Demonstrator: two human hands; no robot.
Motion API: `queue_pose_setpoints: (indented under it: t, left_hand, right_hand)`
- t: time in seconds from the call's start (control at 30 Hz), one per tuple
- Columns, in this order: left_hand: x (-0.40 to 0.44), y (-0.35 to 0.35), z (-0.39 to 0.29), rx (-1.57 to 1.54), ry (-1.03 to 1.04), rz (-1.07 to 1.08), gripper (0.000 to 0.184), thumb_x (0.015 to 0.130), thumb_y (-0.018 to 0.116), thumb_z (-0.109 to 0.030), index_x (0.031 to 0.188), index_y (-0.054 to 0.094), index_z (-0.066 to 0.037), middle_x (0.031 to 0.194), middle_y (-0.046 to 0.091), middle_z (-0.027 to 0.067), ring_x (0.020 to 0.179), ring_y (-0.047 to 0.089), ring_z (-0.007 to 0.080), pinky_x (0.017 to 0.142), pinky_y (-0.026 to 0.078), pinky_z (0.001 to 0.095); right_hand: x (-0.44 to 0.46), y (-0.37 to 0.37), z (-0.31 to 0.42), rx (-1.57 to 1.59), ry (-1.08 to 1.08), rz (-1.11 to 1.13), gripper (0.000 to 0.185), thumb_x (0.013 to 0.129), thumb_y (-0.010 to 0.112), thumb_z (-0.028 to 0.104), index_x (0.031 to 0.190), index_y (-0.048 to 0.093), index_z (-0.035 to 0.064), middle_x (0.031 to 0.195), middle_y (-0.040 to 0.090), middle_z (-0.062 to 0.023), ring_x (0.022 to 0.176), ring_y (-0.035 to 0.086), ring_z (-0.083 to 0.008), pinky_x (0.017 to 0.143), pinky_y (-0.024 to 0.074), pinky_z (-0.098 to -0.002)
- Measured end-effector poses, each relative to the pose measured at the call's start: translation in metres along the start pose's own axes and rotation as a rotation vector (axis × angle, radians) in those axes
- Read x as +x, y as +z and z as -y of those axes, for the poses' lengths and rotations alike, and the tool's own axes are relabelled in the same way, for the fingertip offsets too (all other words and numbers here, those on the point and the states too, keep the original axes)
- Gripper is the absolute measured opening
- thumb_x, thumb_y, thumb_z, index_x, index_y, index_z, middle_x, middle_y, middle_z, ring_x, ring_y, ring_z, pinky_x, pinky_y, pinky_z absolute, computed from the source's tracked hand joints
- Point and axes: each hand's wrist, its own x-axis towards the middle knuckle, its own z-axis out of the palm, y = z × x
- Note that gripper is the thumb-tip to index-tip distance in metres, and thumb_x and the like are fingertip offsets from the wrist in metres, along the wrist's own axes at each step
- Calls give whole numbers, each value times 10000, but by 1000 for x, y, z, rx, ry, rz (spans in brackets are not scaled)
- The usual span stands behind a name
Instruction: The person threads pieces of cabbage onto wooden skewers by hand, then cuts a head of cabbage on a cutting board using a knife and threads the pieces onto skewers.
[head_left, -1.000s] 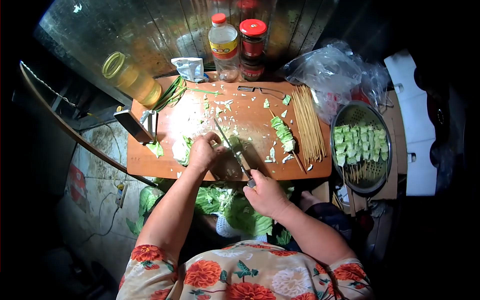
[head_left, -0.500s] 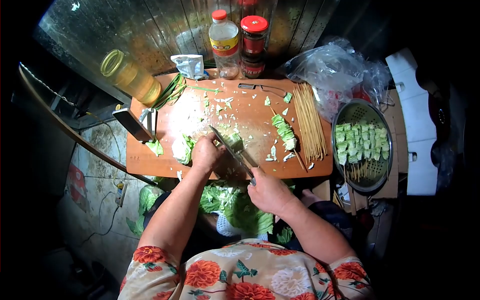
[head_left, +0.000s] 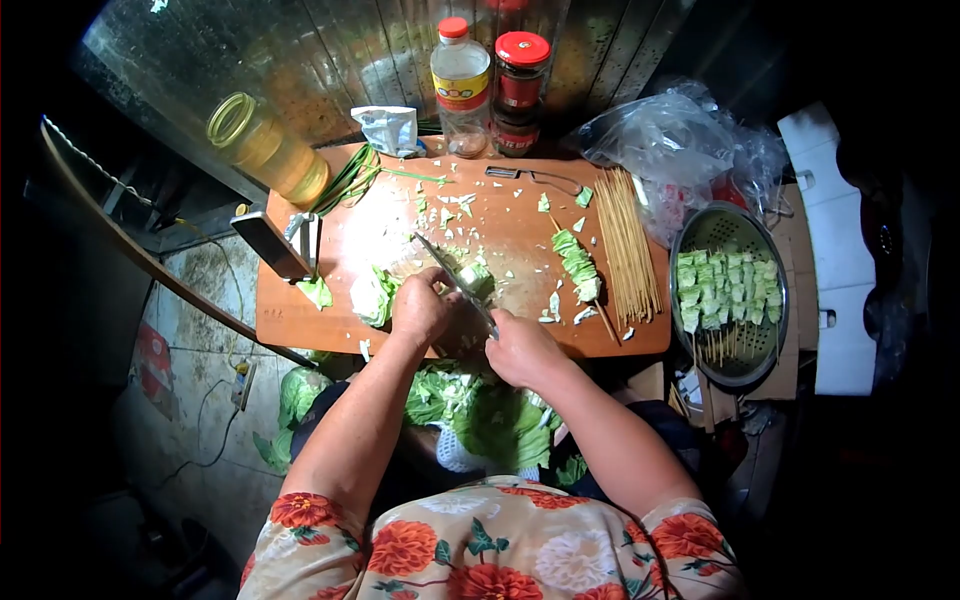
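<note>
My right hand (head_left: 520, 346) is wrapped round the handle of a knife (head_left: 455, 280), whose blade slants up and left over the wooden board (head_left: 530, 285). My left hand (head_left: 424, 306) is beside the blade with its fingers curled; what they hold, if anything, is hidden. Just right of the blade lies a cut piece of cabbage (head_left: 477, 278). A larger chunk of cabbage (head_left: 373, 296) rests left of my left hand. Cabbage scraps are scattered over the board. Further right lies a skewer threaded with cabbage (head_left: 577, 266).
Bare skewers (head_left: 628, 245) lie at the board's right. Beyond is a metal colander (head_left: 735, 372) of filled skewers. A bottle (head_left: 461, 95), a red-lidded jar (head_left: 521, 75) and a jar of yellow liquid (head_left: 270, 155) stand behind. A phone (head_left: 270, 246) leans at left. Leaves lie below the board.
My right hand and the knife handle have moved slightly up and left, closer to my left hand. The whole view has shifted a little.
</note>
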Motion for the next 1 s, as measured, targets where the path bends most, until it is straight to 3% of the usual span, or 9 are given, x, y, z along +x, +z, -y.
queue_pose_setpoints:
  t: [0.13,0.2,0.3,0.43,0.5,0.77,0.97,1.0]
  left_hand:
    - [5,8,26,-85,56,-5,219,765,724,-147,967,680,-75,812,674,125,770,654,238,714,513,346]
    - [8,8,35,-419,-63,103,182,780,669,-123,945,672,-46,772,659,93,708,627,190,677,503,316]
    - [6,7,39,-396,-65,61,165,779,632,-113,915,662,-24,756,654,85,683,613,171,654,494,298]
    - [3,10,42,-346,-7,-37,197,766,666,-149,911,655,-15,755,658,104,701,628,194,672,504,315]
    - [-3,-4,30,-116,-64,-36,250,755,690,-183,911,640,5,766,662,130,719,642,220,693,513,332]
    - [9,8,48,-254,-170,59,268,752,717,-196,882,621,17,787,664,148,727,646,237,697,518,345]
    - [10,8,51,-291,-147,76,250,766,716,-190,883,620,9,802,668,133,726,643,227,687,518,337]
    - [10,7,52,-307,-132,86,251,767,719,-193,886,621,6,811,670,127,728,643,226,687,518,335]
  right_hand:
    - [2,5,-7,23,-28,-23,446,843,535,201,1243,502,4,957,633,-275,942,604,-428,846,468,-480]
    - [4,7,-12,32,-43,-39,447,839,542,206,1240,507,12,946,635,-272,929,607,-428,835,471,-477]
    - [1,9,-15,62,-87,-72,448,833,554,214,1235,514,19,918,638,-265,901,614,-424,810,478,-469]
    - [-22,-3,2,143,-120,-59,447,828,564,210,1227,519,13,867,645,-251,851,628,-411,774,490,-452]
    - [-38,-7,10,125,-111,-60,443,827,559,203,1225,520,14,855,645,-248,843,629,-408,771,489,-454]
    - [-49,6,0,150,-92,-9,436,819,538,187,1223,520,25,815,637,-248,825,626,-411,765,485,-463]
    - [-35,5,0,65,-98,7,380,820,532,181,1159,525,9,846,628,-262,835,613,-426,762,482,-465]
    - [-30,3,3,79,-64,58,322,821,519,167,1090,532,-9,903,622,-282,887,601,-450,807,473,-482]
